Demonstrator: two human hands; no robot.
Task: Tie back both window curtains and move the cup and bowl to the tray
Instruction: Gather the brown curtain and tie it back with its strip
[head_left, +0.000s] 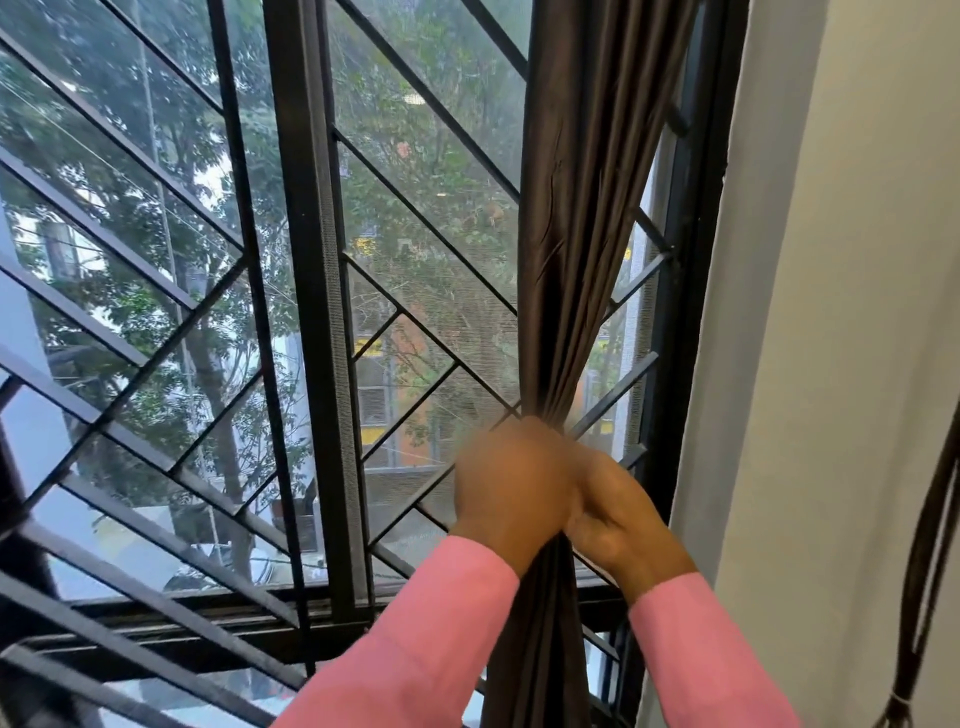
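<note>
Left hand and right hand, touching, both clench the gathered dark curtain at the right side of the window frame, beside the white wall; I see fingers blurred.

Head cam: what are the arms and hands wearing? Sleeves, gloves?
Plain long pink sleeves to the wrists: left sleeve, right sleeve. No gloves on the left hand or right hand; both are blurred, so rings can't be ruled out.
</note>
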